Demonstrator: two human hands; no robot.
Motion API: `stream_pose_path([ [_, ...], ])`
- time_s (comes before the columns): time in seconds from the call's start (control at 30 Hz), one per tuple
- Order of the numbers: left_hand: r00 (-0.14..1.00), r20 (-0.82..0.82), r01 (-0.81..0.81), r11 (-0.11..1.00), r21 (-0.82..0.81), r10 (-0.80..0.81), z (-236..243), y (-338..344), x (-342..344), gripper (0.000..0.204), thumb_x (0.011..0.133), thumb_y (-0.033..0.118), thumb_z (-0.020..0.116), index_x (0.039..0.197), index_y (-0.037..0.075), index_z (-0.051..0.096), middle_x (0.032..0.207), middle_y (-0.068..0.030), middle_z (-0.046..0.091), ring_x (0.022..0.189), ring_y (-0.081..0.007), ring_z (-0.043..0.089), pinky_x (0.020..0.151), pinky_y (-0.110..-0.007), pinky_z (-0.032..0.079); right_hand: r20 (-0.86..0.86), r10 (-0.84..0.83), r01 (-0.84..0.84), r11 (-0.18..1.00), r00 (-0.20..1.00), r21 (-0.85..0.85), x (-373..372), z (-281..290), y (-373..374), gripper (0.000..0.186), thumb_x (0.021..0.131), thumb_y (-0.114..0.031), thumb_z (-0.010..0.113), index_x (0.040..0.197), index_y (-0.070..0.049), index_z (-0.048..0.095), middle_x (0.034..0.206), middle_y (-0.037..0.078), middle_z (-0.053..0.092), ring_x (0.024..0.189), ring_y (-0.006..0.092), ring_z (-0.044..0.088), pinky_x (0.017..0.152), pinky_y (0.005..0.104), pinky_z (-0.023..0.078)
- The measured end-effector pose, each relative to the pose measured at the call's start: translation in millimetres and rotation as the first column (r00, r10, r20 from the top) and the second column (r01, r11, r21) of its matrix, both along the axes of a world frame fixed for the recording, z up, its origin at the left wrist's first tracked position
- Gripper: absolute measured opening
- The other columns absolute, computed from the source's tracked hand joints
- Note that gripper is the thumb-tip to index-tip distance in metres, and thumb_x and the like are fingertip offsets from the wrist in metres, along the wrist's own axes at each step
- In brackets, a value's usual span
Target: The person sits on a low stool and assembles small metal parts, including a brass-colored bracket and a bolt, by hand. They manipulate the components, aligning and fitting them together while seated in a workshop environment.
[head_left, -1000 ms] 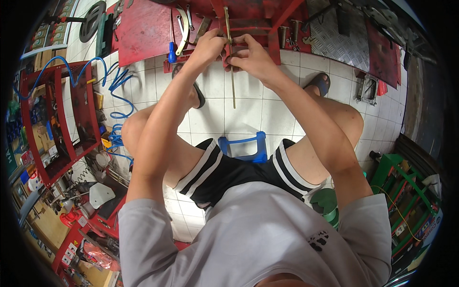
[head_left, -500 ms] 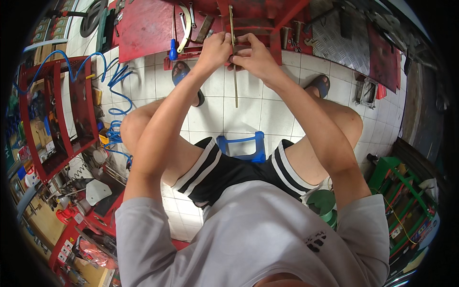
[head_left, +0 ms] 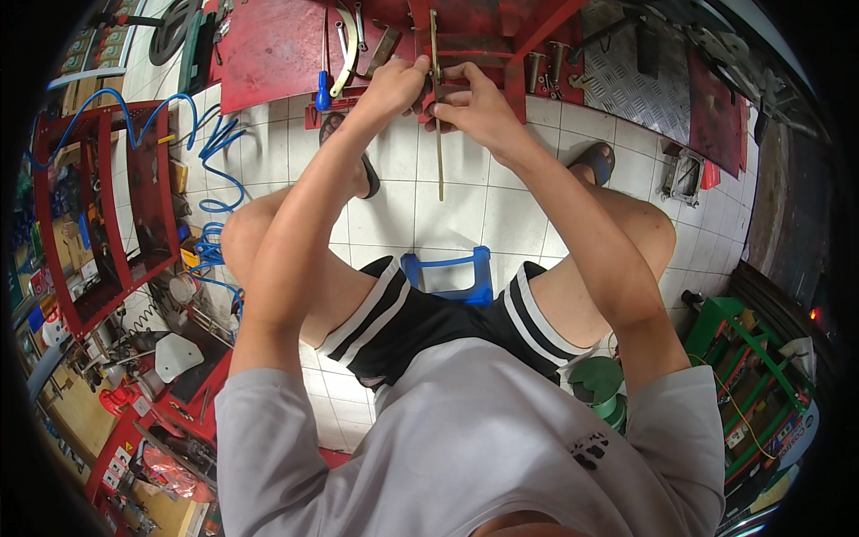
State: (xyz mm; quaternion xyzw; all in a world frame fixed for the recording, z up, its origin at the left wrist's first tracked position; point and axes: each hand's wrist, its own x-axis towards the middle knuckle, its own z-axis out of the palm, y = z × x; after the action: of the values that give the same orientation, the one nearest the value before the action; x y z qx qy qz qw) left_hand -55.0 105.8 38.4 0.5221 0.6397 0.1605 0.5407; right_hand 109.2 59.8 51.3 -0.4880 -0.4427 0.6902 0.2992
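A long, thin brass-coloured strip stands edge-on between my hands, one end over the red bench frame and the other hanging above the floor. From its left side my left hand closes against it, thumb on top and the other fingers curled under, partly hidden. My right hand pinches it from the right, with the thumb close to the strip and the index finger bent above. Small details between the fingertips are too fine to make out. Left of my hands lie a blue-handled screwdriver and a curved cream-coloured bar.
The red bench spans the far side, with spanners and a rusty metal block on it. A blue stool is under me. Coiled blue hose and a red rack are left; a green rack is right.
My left hand has turned and shifted slightly, showing more of its curled fingers below. My right hand and the strip stay almost in place. The whole view has shifted a little.
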Motion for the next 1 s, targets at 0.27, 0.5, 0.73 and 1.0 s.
stream_pose_path([
  [0.27, 0.972, 0.229, -0.091, 0.988, 0.124, 0.061, -6, -2, 2, 0.028, 0.081, 0.013, 0.055, 0.100, -0.006, 0.059, 0.085, -0.0123, 0.064, 0.074, -0.0180, 0.061, 0.066, -0.031, 0.050, 0.021, 0.003, -0.003, 1.000, 1.000, 0.009, 0, 3, 0, 0.050, 0.081, 0.002, 0.061, 0.123, 0.005, 0.034, 0.094, 0.019, 0.067, 0.078, 0.0233, 0.070, 0.072, 0.0310, 0.056],
  [0.5, 0.959, 0.280, -0.058, 0.997, 0.044, 0.044, -4, -6, 1, 0.027, 0.083, 0.004, 0.052, 0.107, -0.008, 0.055, 0.084, -0.0091, 0.060, 0.073, -0.0137, 0.056, 0.064, -0.026, 0.045, 0.044, 0.008, -0.008, 1.000, 0.999, 0.009, 0, 3, 0, 0.050, 0.080, 0.002, 0.061, 0.123, 0.005, 0.034, 0.094, 0.019, 0.067, 0.079, 0.0230, 0.070, 0.072, 0.0309, 0.056],
  [0.73, 0.984, 0.175, -0.024, 0.999, 0.042, 0.016, -7, -4, 2, 0.023, 0.089, 0.008, 0.048, 0.103, -0.007, 0.057, 0.073, -0.0054, 0.057, 0.062, -0.0121, 0.052, 0.059, -0.027, 0.042, 0.039, 0.003, -0.003, 1.000, 0.999, 0.006, 0, 2, 1, 0.052, 0.079, 0.002, 0.060, 0.124, 0.006, 0.033, 0.091, 0.019, 0.068, 0.078, 0.0230, 0.070, 0.071, 0.0308, 0.056],
  [1.0, 0.998, -0.051, -0.009, 0.944, 0.331, 0.028, -23, -10, 10, 0.037, 0.093, 0.029, 0.049, 0.088, -0.004, 0.064, 0.068, -0.0117, 0.061, 0.060, -0.0154, 0.058, 0.057, -0.032, 0.048, 0.057, -0.005, 0.002, 0.999, 0.998, 0.046, -1, -5, 1, 0.053, 0.078, -0.001, 0.063, 0.123, 0.006, 0.035, 0.090, 0.020, 0.067, 0.077, 0.0217, 0.070, 0.070, 0.0298, 0.055],
])
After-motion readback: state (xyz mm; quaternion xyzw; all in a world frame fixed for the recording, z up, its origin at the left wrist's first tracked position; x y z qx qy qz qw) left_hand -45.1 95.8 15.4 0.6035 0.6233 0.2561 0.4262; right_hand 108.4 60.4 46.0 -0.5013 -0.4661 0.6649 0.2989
